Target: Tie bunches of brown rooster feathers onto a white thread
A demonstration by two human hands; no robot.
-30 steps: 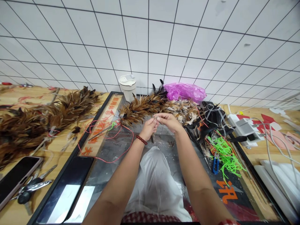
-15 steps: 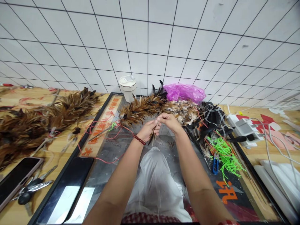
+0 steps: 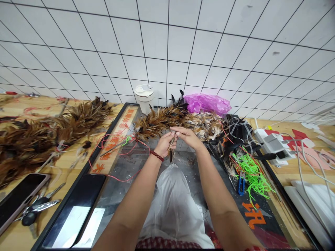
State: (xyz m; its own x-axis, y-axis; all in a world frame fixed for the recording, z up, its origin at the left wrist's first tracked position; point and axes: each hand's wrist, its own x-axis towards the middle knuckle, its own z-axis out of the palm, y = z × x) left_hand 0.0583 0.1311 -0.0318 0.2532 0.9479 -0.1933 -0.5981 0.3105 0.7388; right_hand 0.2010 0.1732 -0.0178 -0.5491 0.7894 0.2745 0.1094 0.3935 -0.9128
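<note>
A few small brown feathers (image 3: 171,152) hang point-down from my left hand (image 3: 165,143), whose fingers are closed around them; a dark red bead bracelet (image 3: 157,156) circles that wrist. At the upper end of the feathers, the fingertips and thumb of my right hand (image 3: 190,138) press together against my left fingertips, with its fingers fairly straight. The quill ends are mostly hidden between the fingers. Just behind both hands lies a thick brown feather garland (image 3: 157,122), with a pile of loose pale and brown feathers (image 3: 204,123) to its right.
Blue thread snips (image 3: 241,183) lie beside bright green cords (image 3: 255,174) on the right. A pink plastic bag (image 3: 206,104) and a white lidded cup (image 3: 144,98) stand along the tiled wall. Phones (image 3: 74,209), keys (image 3: 39,205) and more feather garlands (image 3: 78,120) occupy the left side.
My right fingers have straightened from a curled pinch, still meeting the left fingertips. The feathers in my left hand show more plainly. The view has shifted slightly.
</note>
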